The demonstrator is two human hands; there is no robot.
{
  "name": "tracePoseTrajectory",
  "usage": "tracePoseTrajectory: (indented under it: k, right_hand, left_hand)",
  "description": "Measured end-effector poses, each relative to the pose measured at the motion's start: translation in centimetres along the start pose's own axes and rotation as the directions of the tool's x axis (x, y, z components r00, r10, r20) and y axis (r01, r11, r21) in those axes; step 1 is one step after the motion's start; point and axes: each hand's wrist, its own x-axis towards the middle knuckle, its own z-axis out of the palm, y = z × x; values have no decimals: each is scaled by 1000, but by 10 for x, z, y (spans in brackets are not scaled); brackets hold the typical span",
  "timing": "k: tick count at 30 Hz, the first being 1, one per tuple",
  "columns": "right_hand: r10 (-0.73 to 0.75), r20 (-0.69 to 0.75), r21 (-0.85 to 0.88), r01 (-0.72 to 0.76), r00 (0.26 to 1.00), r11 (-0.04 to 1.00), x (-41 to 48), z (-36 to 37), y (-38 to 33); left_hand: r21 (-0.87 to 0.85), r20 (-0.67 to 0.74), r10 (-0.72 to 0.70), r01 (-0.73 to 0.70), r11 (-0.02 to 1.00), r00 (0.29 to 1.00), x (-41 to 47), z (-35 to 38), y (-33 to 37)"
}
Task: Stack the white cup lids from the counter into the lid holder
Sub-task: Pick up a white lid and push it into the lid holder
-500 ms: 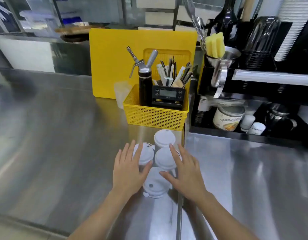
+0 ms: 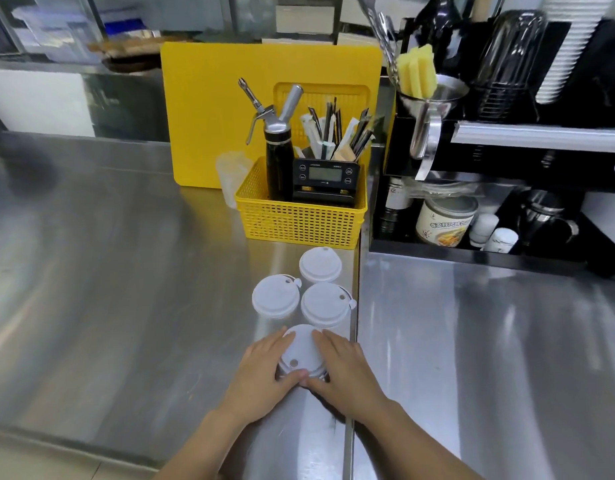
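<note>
Several white cup lids lie close together on the steel counter (image 2: 126, 271). The nearest lid (image 2: 300, 351) sits between my two hands. My left hand (image 2: 264, 372) cups its left edge and my right hand (image 2: 344, 368) cups its right edge, thumbs meeting at its near rim. Beyond it lie a left lid (image 2: 275, 296), a right lid (image 2: 325, 304) and a far lid (image 2: 320, 265), all untouched. A tall stack of white lids (image 2: 565, 46) stands in the black rack at the upper right.
A yellow basket (image 2: 299, 220) with a whipper, a timer and straws stands just behind the lids, in front of a yellow board (image 2: 212, 98). A black shelf unit (image 2: 489, 251) with a tin, bottles and a metal jug fills the right. A counter seam (image 2: 356, 306) runs beside the lids.
Both hands have pulled back from the farther lids and closed around the nearest lid from either side.
</note>
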Motion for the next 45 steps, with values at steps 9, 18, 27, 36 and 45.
tracePoseTrajectory:
  k: [9,18,27,36,45]
  right_hand:
    - [-57,-223,25,64,973,998,15,-63,7]
    - [-87,-509,10,106,857,994,15,-214,34]
    - [-97,-663,-50,85,743,995,-3,-380,94]
    - [-21,-650,-53,-18,760,998,-15,-480,193]
    - [114,-493,-138,-206,863,969,7,-526,280]
  left_hand:
    - [-69,-91,57,-64,996,994,32,-25,59]
    - [4,-177,422,-428,904,889,107,-69,180]
    - [26,-272,639,-658,753,720,191,-71,346]
    - [-56,-184,659,-677,734,730,278,-16,459]
    - [-10,-27,613,-613,790,790,350,26,502]
